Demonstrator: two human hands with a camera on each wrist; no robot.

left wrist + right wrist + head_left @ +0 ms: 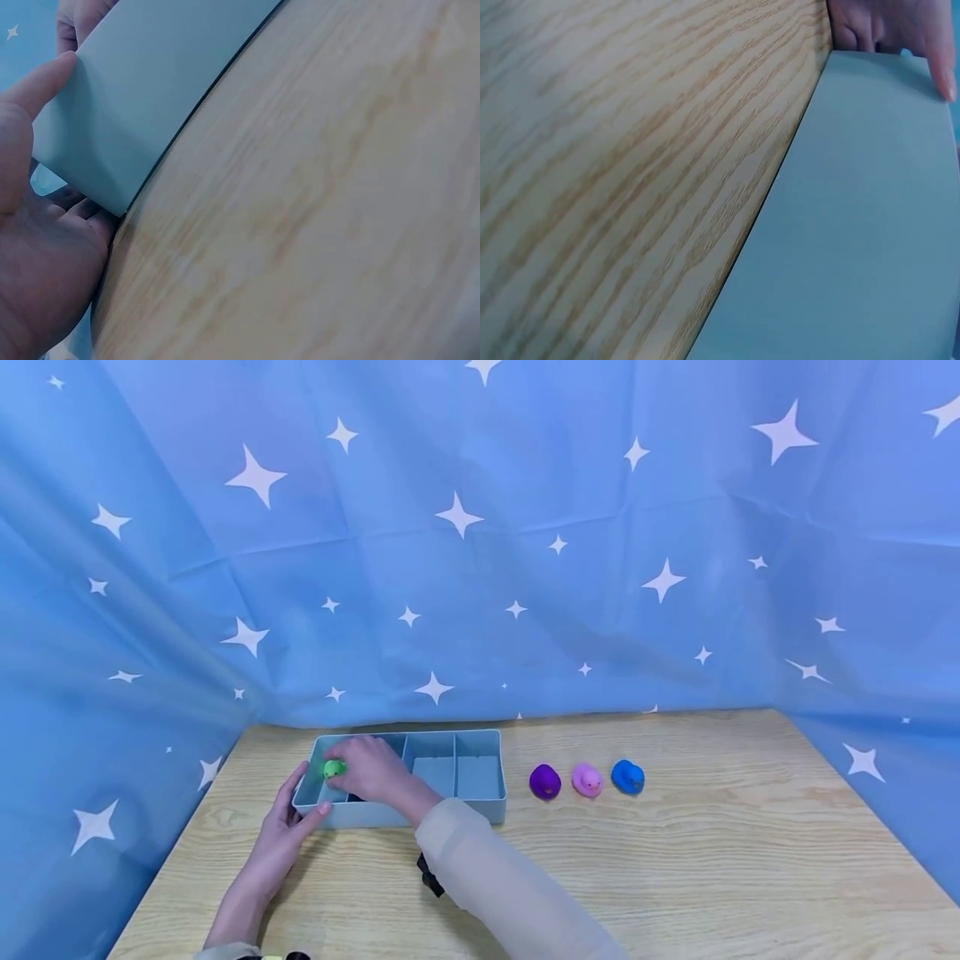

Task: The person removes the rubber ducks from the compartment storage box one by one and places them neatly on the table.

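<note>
A light blue divided box (pixel 480 811) stands near the table's back edge, left of the middle. My left hand (pixel 279 837) holds its left end, thumb on the front wall and fingers along the left side. The left wrist view shows this thumb (pixel 49 81) against the box's wall (pixel 150 97). My right hand (pixel 372 770) reaches over the front wall and pinches a small green rubber duck (pixel 334 768) at the leftmost compartment. Whether the duck touches the compartment floor, I cannot tell. The right wrist view shows mostly the box's front wall (pixel 855 217).
Right of the box, a purple duck (pixel 545 782), a pink duck (pixel 587 780) and a blue duck (pixel 627 777) stand in a row on the wooden table (pixel 712 860). A blue star-patterned cloth (pixel 525 568) hangs behind and at the sides.
</note>
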